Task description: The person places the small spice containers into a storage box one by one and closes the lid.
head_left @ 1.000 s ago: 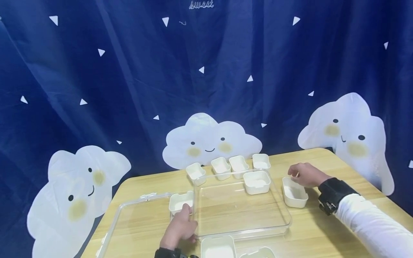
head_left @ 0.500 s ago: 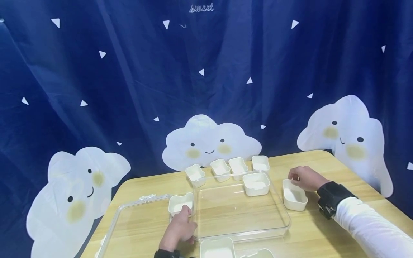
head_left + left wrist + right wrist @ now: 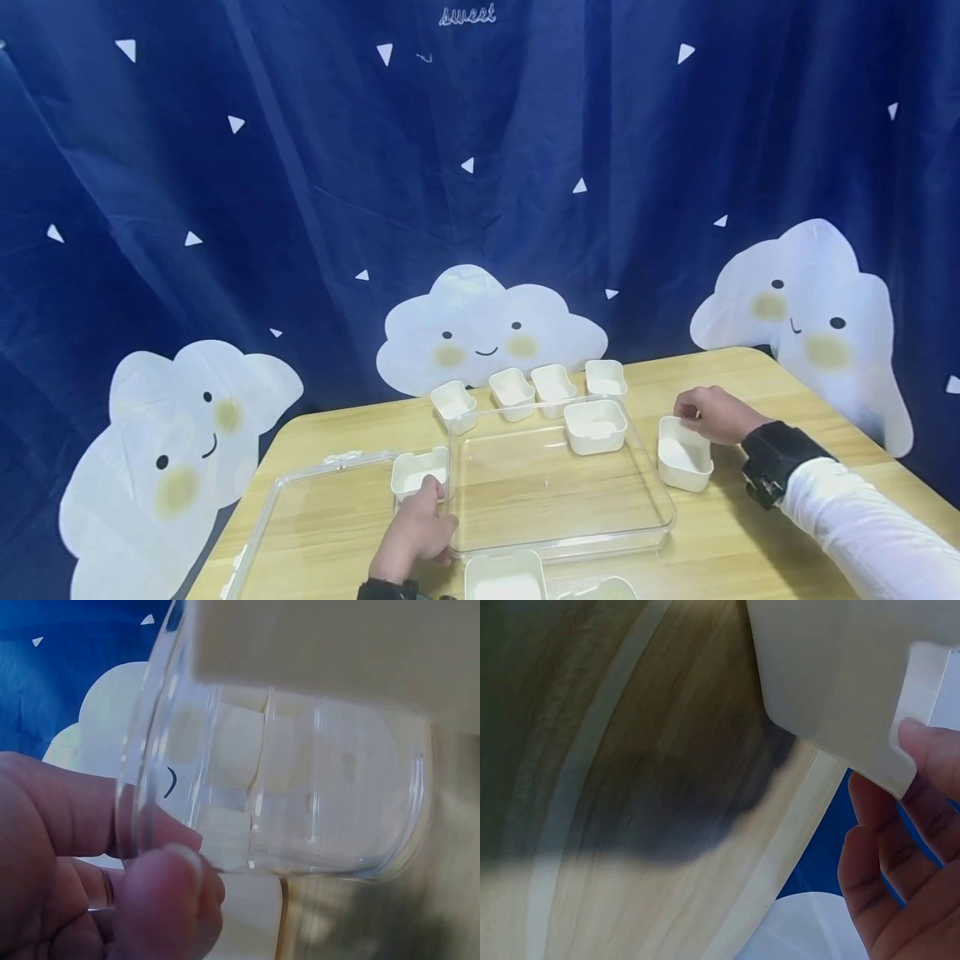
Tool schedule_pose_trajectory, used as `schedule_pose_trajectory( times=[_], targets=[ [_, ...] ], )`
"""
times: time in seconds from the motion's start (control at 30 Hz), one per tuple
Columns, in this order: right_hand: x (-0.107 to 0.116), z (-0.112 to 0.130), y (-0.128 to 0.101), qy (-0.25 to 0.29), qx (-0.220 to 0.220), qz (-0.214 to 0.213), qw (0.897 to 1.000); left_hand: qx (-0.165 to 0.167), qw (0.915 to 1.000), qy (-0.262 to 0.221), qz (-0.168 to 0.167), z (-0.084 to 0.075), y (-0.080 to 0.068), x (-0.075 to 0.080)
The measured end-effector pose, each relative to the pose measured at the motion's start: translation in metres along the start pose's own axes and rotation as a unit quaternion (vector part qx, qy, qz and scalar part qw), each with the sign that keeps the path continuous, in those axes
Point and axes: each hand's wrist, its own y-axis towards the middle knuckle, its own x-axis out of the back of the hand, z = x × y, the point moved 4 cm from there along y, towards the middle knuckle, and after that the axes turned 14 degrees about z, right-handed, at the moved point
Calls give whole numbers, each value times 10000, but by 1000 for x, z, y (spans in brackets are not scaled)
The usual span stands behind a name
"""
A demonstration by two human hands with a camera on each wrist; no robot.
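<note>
A clear plastic box [image 3: 555,548] with low walls sits in the middle of the table. My left hand [image 3: 416,531] pinches its left wall between thumb and fingers [image 3: 161,892], as the left wrist view shows. A cream-white tub [image 3: 597,433] stands in the box's far right corner. To the right of the box, my right hand [image 3: 716,414] pinches the far rim of another cream-white tub [image 3: 684,468]. In the right wrist view the thumb [image 3: 930,750] lies against the notched rim of this tub [image 3: 832,682], with fingers on the other side.
Several more cream-white tubs [image 3: 512,396] line the table's back. One tub [image 3: 416,475] is left of the box; two tubs [image 3: 506,575] are in front. A clear lid [image 3: 258,517] with clips lies at left. A blue curtain [image 3: 480,125] hangs behind the table [image 3: 727,367].
</note>
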Motion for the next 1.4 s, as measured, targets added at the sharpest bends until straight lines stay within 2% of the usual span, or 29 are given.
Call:
schedule_pose_trajectory(
  times=[0.53,0.87,1.4],
  targets=[
    [0,0,-5,167,65,173,9997,-60,10000,1,12,0,-2,0],
    [2,-5,-9,261,82,261,9993,35,10000,-85,19,0,-1,1],
    [11,-8,-16,494,-150,239,9984,175,9998,-33,35,0,2,2]
  ],
)
